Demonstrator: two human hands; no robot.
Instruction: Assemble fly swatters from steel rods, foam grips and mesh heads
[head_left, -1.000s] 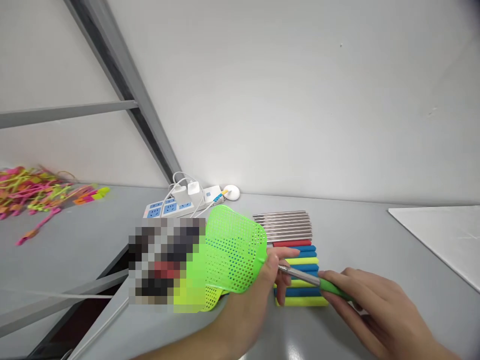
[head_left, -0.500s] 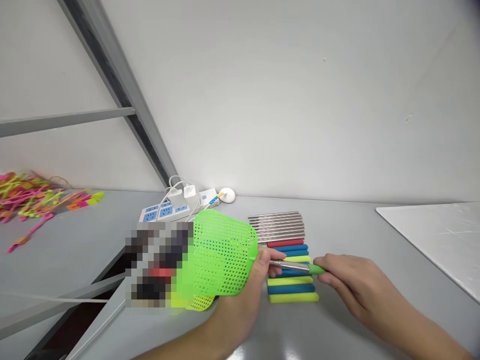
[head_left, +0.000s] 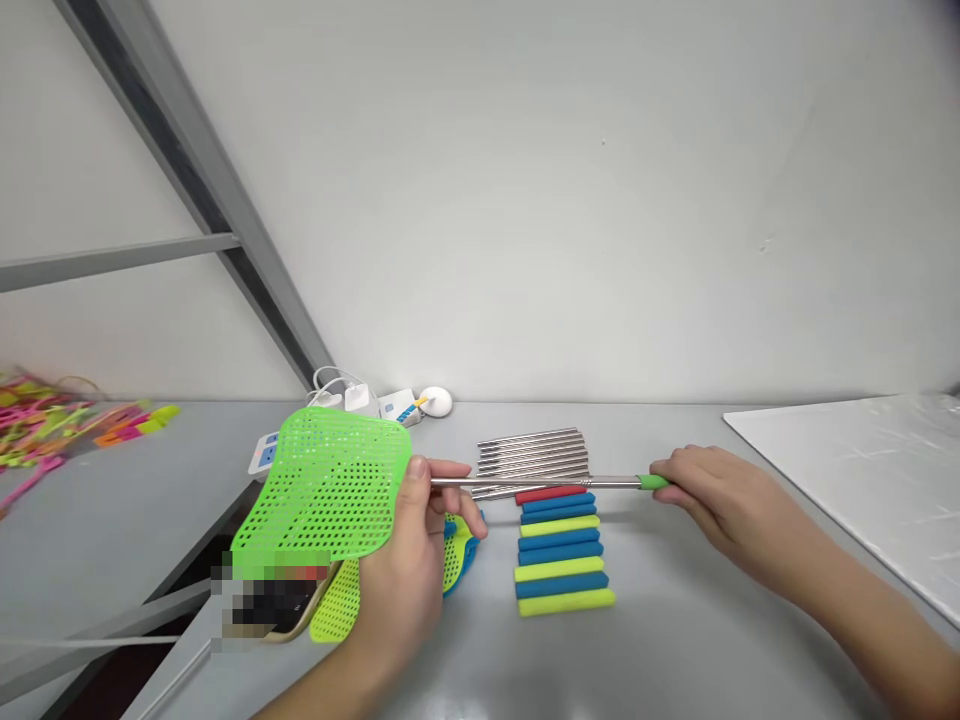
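A fly swatter (head_left: 322,485) with a green perforated head is held level above the table between my two hands. My left hand (head_left: 412,540) pinches it at the neck, where the head meets the thin metal rod. My right hand (head_left: 712,500) is closed round the green grip at the other end, hiding most of it. The metal rod (head_left: 517,483) stretches between both hands. Beneath it lie metal rods (head_left: 532,455) in a row and several blue, yellow and red grips (head_left: 562,550). Yellow and blue swatter heads (head_left: 459,560) lie partly hidden behind my left hand.
A power strip (head_left: 262,455) with white plugs and cables sits by the wall, beside a round white object (head_left: 436,401). A phone (head_left: 292,605) lies at lower left. Pink and yellow items (head_left: 45,430) are heaped far left. A white board (head_left: 840,460) lies at right.
My hands have moved apart, and much more of the metal rod shows between them. The green head has moved left with my left hand. The view has shifted slightly.
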